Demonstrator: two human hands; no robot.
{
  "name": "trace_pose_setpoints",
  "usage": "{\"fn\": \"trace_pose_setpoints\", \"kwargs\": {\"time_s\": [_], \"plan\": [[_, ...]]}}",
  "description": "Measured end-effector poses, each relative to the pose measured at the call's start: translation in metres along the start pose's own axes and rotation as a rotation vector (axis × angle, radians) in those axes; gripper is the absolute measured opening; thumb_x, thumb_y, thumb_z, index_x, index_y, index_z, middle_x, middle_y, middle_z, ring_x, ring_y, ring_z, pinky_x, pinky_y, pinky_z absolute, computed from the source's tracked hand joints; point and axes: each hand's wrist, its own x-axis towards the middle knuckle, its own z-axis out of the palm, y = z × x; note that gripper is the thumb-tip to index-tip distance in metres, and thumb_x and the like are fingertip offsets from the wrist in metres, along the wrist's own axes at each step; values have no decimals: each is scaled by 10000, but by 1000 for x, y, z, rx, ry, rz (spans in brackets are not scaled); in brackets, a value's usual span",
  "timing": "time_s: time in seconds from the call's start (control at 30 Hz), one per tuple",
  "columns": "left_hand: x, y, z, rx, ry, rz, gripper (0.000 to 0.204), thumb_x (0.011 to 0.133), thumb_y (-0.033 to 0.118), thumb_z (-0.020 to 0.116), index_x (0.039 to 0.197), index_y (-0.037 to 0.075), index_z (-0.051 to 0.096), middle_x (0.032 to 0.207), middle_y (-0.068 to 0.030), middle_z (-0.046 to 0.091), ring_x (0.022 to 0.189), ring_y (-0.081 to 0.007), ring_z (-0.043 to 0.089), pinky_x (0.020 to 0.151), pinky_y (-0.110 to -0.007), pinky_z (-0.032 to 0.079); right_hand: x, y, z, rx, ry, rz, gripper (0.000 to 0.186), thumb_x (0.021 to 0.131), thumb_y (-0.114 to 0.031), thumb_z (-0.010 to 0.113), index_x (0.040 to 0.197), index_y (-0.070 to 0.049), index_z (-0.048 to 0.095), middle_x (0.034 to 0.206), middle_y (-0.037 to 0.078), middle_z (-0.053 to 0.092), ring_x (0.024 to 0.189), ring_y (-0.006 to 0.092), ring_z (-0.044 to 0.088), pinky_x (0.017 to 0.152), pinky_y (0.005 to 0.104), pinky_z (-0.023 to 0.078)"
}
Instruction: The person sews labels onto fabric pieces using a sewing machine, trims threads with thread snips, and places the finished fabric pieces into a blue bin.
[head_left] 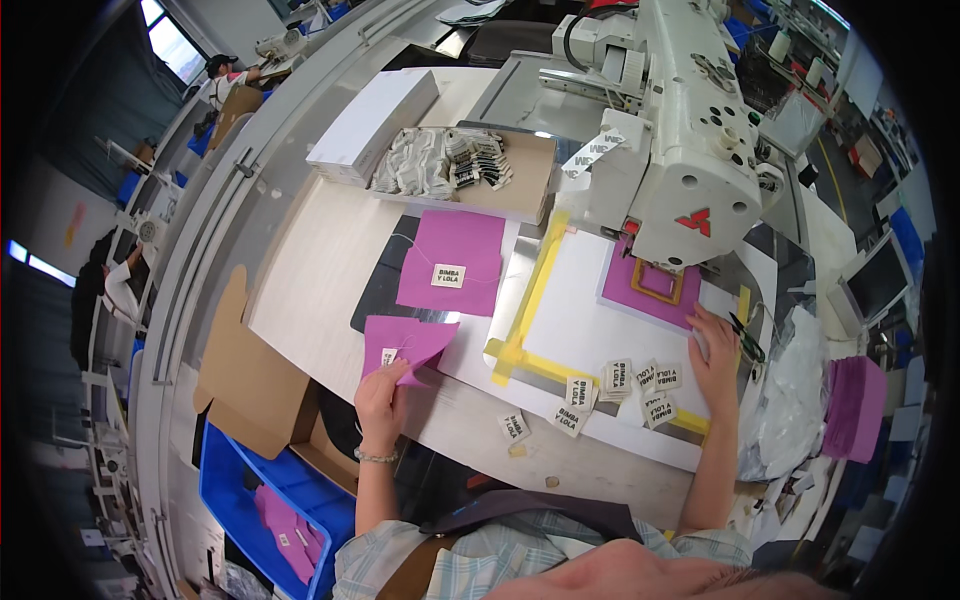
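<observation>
Apparently I'm between pieces: my left hand (381, 400) pinches a labelled purple cloth (418, 342) over the desk (305, 290); my right hand (713, 358), loosely spread, meets the purple panel (622, 285) under the machine (690, 165), which calls for steadying next.

At the front edge of the smooth table (310, 280), the purple cloth (412, 338) is looking matt. The sewing machine (690, 150) is showing glossy painted metal; the blue bin (338, 512) is presenting smooth plastic.
</observation>
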Motion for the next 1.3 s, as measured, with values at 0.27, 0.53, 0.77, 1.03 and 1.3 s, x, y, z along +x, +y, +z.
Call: {"fn": "trace_pose_setpoints", "kwargs": {"time_s": [0.27, 0.53, 0.77, 1.03, 1.3], "plan": [[60, 102, 25, -1275, -226, -383, 139, 949, 78, 569, 925, -32, 651, 798, 50, 583, 731, -20, 475, 638, -201, 390, 2, 0, 0, -46, 29, -38, 255, 839, -80, 610, 1090, -93, 650, 1296, 61, 589, 1185, 288, 510, 1009, 412, 332], [94, 144, 63, -1879, -392, -366, 299, 1006, 141, 475, 1187, -68, 589, 1102, -105, 671, 979, -132, 639, 868, -270, 502, -10, -71, -27, 1136, -118, 67, 531, 845, -167, 663, 1334, -21, 518, 1240, 106, 603, 1106, 231, 558, 984, 353, 382], [92, 156, 64, -1887, -465, -573, 309, 1023, 162, 460, 1238, -35, 563, 1151, -102, 651, 1019, -114, 621, 889, -258, 498, -18, -124, -21, 1420, -360, 317, 776, 823, -64, 689, 1483, -16, 283, 1142, 102, 613, 1010, 159, 598, 917, 316, 450], [85, 160, 56, -1226, -725, -472, 516, 746, 72, 797, 1181, -22, 536, 1020, -64, 648, 913, -112, 626, 776, -256, 528, -31, -137, -5, 1409, 75, 490, 430, 880, 16, 611, 1288, 45, 478, 1138, 89, 622, 1026, 120, 596, 914, 264, 459], [105, 177, 62, -1353, -514, -507, 455, 761, 18, 769, 1159, -32, 555, 1022, -79, 665, 869, -114, 649, 751, -250, 544, -24, -136, -1, 1365, 235, 567, 284, 920, -10, 573, 1200, 27, 547, 950, 38, 655, 818, 62, 582, 734, 214, 451]]}}
